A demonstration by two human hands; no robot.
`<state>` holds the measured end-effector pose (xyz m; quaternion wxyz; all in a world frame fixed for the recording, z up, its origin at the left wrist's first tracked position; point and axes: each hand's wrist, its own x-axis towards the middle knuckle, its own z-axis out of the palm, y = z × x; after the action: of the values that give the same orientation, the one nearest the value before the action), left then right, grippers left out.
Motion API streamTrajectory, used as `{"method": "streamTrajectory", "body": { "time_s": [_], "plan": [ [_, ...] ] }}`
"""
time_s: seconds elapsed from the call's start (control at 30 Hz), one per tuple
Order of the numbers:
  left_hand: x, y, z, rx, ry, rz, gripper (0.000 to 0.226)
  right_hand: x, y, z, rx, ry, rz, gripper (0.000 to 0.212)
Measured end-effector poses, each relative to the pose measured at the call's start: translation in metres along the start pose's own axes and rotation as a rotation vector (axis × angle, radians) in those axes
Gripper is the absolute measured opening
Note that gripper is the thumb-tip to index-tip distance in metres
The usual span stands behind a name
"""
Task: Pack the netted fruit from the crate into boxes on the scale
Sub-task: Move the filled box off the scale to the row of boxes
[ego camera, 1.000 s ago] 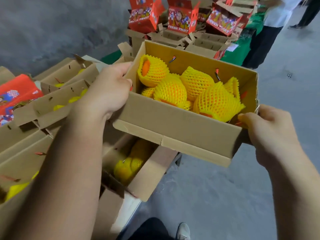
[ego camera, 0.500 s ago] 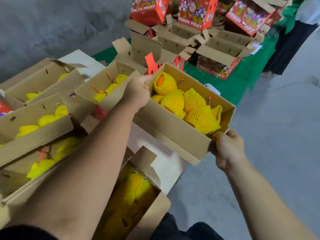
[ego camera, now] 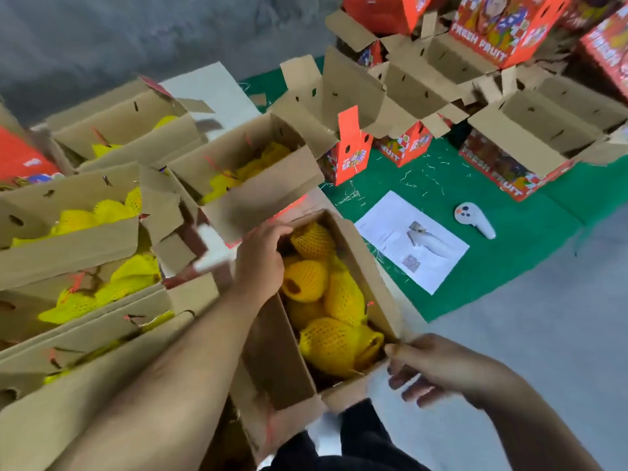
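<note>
Open cardboard box [ego camera: 282,362], centre of the frame: holds about 5 netted fruit [ego camera: 331,345] in yellow foam sleeves. Your left hand [ego camera: 260,260] grips its far left wall, fingers curled over the rim. Your right hand [ego camera: 438,368] pinches its near right corner, thumb on top. Left of the frame: several more open boxes [ego camera: 238,175] with netted fruit. Right of centre: green mat [ego camera: 509,266] bearing a white sheet of paper [ego camera: 413,241] and a white controller [ego camera: 474,219]. Upper right: red fruit cartons [ego camera: 503,25].
</note>
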<state>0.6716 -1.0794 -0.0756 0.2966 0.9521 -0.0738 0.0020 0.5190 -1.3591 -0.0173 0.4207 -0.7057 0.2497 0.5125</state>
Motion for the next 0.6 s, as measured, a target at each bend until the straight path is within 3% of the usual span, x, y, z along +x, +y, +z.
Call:
{"method": "streamTrajectory", "body": {
  "time_s": [0.1,0.2,0.27,0.4,0.5,0.6],
  "plan": [
    [-0.001,0.005,0.0,-0.035,0.029,-0.07,0.053,0.001,-0.041,-0.048,-0.399,-0.044,0.061,0.065],
    [-0.002,0.01,0.0,-0.216,0.159,-0.183,0.035,0.016,-0.094,-0.077,-0.35,0.014,0.008,0.035],
    [0.001,0.007,-0.004,-0.214,0.32,-0.247,0.03,0.032,-0.139,-0.09,-0.393,0.103,-0.223,0.024],
    [0.031,-0.012,-0.026,-0.124,0.441,-0.508,0.045,0.082,-0.236,-0.096,-0.723,0.548,-0.795,0.027],
    [0.066,-0.023,-0.04,-0.4,0.4,-0.809,0.057,0.112,-0.305,-0.084,-0.093,0.33,-0.874,0.062],
    [0.089,-0.038,-0.044,-0.47,0.289,-0.967,0.064,0.139,-0.343,-0.08,-0.118,0.321,-0.892,0.089]
  ]
}}
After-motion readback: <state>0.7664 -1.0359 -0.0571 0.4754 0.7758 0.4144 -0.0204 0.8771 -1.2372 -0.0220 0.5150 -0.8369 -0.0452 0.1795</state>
